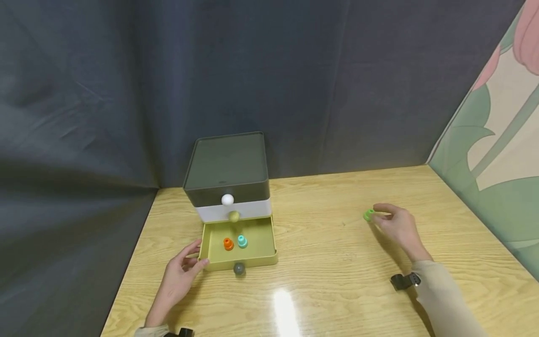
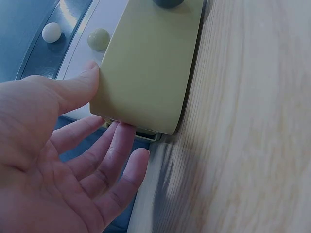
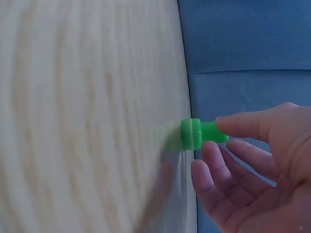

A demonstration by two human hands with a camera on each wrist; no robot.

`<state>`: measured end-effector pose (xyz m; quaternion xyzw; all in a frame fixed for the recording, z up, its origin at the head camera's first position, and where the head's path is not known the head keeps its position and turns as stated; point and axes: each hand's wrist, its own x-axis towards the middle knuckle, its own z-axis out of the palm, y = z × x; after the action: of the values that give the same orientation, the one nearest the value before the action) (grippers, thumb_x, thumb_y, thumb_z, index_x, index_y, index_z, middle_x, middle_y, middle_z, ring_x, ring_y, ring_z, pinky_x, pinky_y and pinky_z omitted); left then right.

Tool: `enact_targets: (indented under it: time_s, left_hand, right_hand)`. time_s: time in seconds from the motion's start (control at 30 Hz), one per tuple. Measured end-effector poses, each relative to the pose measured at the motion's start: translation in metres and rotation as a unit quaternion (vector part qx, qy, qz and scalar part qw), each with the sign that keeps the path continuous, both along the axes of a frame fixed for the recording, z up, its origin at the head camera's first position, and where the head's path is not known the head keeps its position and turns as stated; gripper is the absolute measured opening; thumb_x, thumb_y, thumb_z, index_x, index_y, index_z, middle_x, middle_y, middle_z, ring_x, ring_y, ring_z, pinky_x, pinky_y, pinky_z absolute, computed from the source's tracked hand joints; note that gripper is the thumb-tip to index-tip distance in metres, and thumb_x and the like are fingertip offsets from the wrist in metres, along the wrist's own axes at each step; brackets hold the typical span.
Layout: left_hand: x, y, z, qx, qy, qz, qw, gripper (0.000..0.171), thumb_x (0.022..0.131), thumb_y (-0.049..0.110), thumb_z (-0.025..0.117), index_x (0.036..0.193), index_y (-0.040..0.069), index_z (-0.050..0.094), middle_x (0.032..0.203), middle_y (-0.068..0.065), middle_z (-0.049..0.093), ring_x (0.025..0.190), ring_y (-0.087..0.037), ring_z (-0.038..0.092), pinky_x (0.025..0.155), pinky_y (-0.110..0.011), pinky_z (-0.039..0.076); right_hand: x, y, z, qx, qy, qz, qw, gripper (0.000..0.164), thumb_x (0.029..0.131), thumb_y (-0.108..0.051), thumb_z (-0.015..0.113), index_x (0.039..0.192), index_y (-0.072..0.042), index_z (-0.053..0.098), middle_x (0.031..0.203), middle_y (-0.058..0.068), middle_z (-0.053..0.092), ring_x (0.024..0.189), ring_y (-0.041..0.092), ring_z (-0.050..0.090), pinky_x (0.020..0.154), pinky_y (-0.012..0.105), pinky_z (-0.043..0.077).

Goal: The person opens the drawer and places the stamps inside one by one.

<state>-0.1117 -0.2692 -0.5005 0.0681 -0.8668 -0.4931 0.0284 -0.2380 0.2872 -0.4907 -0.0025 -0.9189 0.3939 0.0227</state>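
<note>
In the head view, a yellow-green drawer (image 1: 259, 263) stands pulled out at the bottom of a small stacked drawer cabinet (image 1: 227, 161). My left hand (image 1: 178, 276) holds the drawer's left front corner, thumb (image 2: 87, 85) at the upper edge and fingers by the side. Inside the drawer sit an orange stepped plastic piece (image 1: 228, 244) and a light-blue one (image 1: 242, 241). Far to the right, my right hand (image 1: 397, 227) pinches a green stepped piece (image 1: 368, 215) by its narrow end. In the right wrist view its wide end (image 3: 190, 134) is down at the tabletop.
The cabinet has a dark top and a white middle drawer (image 1: 206, 214). Round knobs stick out in front, including a dark one (image 1: 239, 268) on the pulled-out drawer. A dark curtain (image 1: 303, 93) hangs behind the wooden table (image 1: 328, 281); a flower-patterned panel (image 1: 501, 154) borders the right.
</note>
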Motion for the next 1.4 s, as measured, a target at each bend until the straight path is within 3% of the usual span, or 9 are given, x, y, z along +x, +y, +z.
enact_targets:
  time_s: [0.23,0.93,1.03,1.23,1.4]
  left_hand:
    - [-0.001,-0.001,-0.001,-0.008,-0.002,0.001,1.0000,0.060,0.100,0.018,0.077,0.154,0.009,0.056,0.139,-0.017,0.068,0.119,-0.033,0.070,0.092,-0.021,0.054]
    - [0.000,-0.001,-0.002,0.003,-0.004,0.000,1.0000,0.060,0.100,0.019,0.077,0.155,0.008,0.055,0.138,-0.018,0.067,0.114,-0.029,0.071,0.084,-0.022,0.056]
    - [0.000,0.000,-0.002,0.007,-0.005,0.000,1.0000,0.060,0.099,0.018,0.077,0.154,0.007,0.055,0.138,-0.019,0.067,0.113,-0.029,0.071,0.082,-0.022,0.056]
    - [0.000,0.000,-0.003,0.007,0.001,0.001,1.0000,0.060,0.099,0.020,0.078,0.154,0.007,0.056,0.137,-0.019,0.068,0.112,-0.029,0.071,0.082,-0.022,0.056]
    - [-0.001,-0.001,-0.004,0.003,0.011,0.001,0.9999,0.060,0.098,0.019,0.078,0.153,0.006,0.057,0.136,-0.019,0.069,0.111,-0.027,0.072,0.084,-0.022,0.056]
  right_hand:
    - [-0.003,0.000,-0.004,0.006,0.008,0.012,1.000,0.051,0.106,-0.032,0.067,0.141,0.005,0.063,0.134,0.034,0.067,0.115,0.051,0.071,0.087,0.054,0.061]
    - [-0.001,0.001,-0.008,0.011,0.014,0.024,1.000,0.051,0.106,-0.034,0.067,0.140,0.004,0.065,0.132,0.033,0.069,0.114,0.050,0.072,0.088,0.058,0.061]
    - [0.001,0.003,-0.007,0.018,0.012,0.021,1.000,0.053,0.106,-0.037,0.068,0.140,0.004,0.065,0.133,0.032,0.069,0.113,0.049,0.072,0.087,0.055,0.062]
    - [0.004,0.004,-0.001,0.012,0.003,0.020,1.000,0.056,0.106,-0.042,0.067,0.141,0.002,0.064,0.130,0.032,0.071,0.111,0.047,0.073,0.076,0.032,0.057]
    - [0.006,-0.003,0.007,0.006,0.016,0.035,0.999,0.053,0.108,-0.039,0.064,0.142,0.001,0.064,0.134,0.030,0.070,0.115,0.049,0.071,0.079,0.034,0.058]
